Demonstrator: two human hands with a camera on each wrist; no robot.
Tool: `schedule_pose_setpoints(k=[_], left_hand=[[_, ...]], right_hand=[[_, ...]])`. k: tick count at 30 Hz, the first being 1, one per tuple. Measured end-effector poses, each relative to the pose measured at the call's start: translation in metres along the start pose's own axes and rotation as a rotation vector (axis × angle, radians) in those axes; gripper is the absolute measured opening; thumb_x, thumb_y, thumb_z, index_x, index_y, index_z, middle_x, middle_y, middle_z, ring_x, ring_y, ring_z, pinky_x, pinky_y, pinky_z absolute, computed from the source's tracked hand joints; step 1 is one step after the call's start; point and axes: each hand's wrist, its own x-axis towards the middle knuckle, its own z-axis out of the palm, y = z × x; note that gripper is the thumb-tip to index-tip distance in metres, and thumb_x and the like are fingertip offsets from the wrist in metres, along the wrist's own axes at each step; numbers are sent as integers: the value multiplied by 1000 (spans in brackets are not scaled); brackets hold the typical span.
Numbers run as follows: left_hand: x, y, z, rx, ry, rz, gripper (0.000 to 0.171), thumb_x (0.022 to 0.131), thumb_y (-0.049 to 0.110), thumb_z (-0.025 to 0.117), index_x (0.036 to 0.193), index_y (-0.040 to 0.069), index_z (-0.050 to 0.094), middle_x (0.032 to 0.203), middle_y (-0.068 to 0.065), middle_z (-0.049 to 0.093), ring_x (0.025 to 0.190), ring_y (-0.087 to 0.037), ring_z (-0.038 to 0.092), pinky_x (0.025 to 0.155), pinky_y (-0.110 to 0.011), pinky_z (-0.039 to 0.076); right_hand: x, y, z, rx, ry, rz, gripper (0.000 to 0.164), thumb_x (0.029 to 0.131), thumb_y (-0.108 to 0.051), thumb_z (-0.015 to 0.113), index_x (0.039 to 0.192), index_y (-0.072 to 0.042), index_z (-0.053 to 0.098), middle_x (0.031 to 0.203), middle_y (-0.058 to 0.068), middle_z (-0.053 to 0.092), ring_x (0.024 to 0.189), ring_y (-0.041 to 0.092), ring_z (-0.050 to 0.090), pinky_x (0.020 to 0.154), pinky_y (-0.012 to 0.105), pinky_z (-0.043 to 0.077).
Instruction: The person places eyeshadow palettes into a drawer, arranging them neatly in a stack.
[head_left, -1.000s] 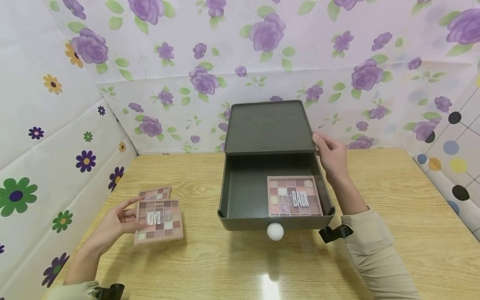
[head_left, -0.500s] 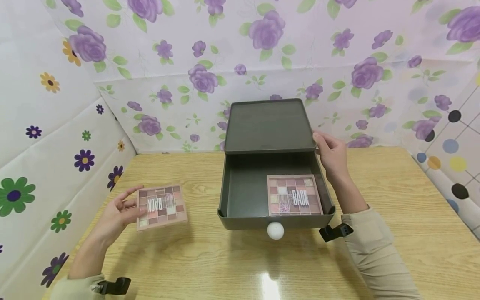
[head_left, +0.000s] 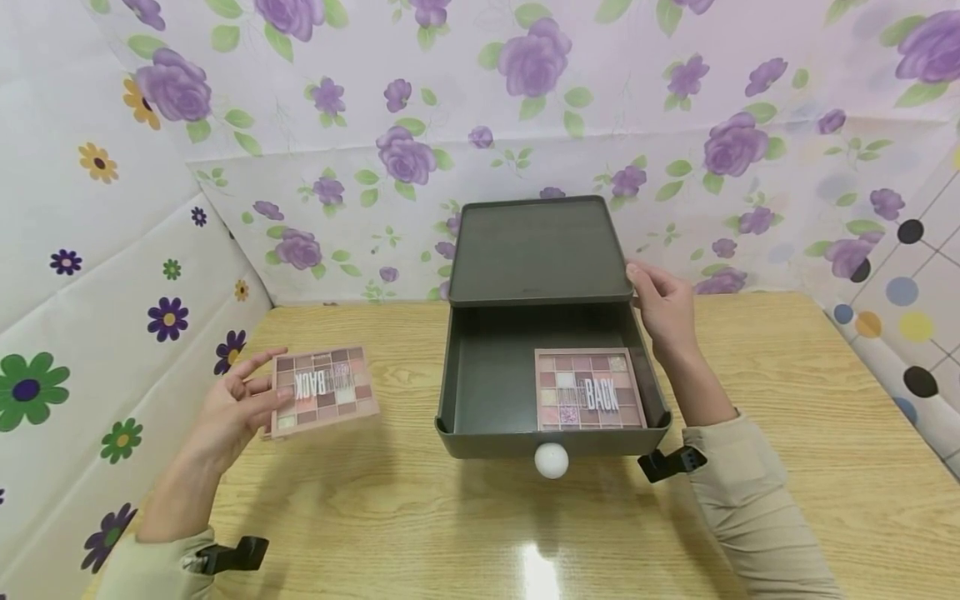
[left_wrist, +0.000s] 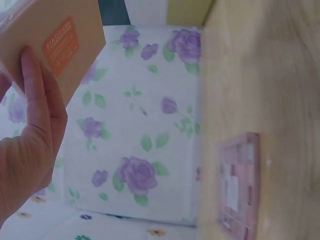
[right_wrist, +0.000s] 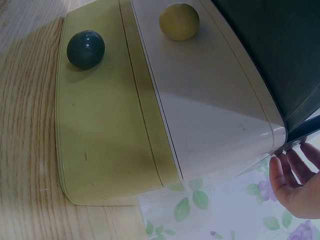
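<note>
1. Nearest the camera, both sleeves are cut off by the lower edge of the head view; a black wrist strap [head_left: 234, 556] shows beside the left cuff.
2. The left hand [head_left: 238, 408] grips the held palette [head_left: 324, 392] by its left edge, thumb on the face and other fingers beneath, clear of the counter [head_left: 337, 517]. The palette's long axis runs roughly side to side, its lettering upside down as the person sees it.
3. The key relation: the open drawer [head_left: 480, 443] lies to the right of the left-hand fingers, well apart, with the held palette on the side of those fingers that faces it. The right hand is nearer the drawer but carries no palette.
4. Inside the drawer, the lying palette [head_left: 588, 390] sits flat near the right wall, behind the white knob [head_left: 551, 461]; the drawer's left part lies between the two palettes.
5. The right hand [head_left: 666, 315] touches the cabinet [head_left: 536, 250] at its upper right edge, fingers bent; whether they pinch or merely press, I cannot tell.
6. A third palette [left_wrist: 240, 187], blurred in the left wrist view, rests on the counter; the held one seems to hide it from the head view.
7. Farthest, the floral wall covering [head_left: 465, 92].
</note>
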Motion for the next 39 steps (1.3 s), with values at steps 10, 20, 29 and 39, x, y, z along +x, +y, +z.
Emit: schedule_pose_setpoints(k=[10,20,29,39], left_hand=[[6,21,28,-77,-6,72,48,86,-19,41,126,7,45,103,-14,65,87,-23,65,69,-29,54],[11,31,50,-135,-9,80,48,86,-19,41,126,7,44,105,-15,65,89,-24,65,72,-31,53],[19,33,71,-164,16,74,48,84,-19,45,126,6,45,104,-16,64,87,-26,65,71,-34,53],[31,31,90,-131,-17,58,53,84,-16,48,131,3,34,105,-15,63,91,-24,64,72,-31,53]], right_hand=[[-2,-1,0,-10,-19,-5,27,89,-18,59,108,-1,66,93,-11,64,87,6,56,67,17,47],[-1,-1,1,-7,-17,4,29,89,-19,60,109,1,65,92,-13,64,87,6,55,66,16,46],[-1,-2,1,27,-23,-7,18,88,-17,60,100,-9,70,94,-8,65,86,6,57,66,16,48],[-1,-1,0,43,-20,-5,18,88,-17,60,101,-9,69,91,-12,65,84,6,58,66,15,48]])
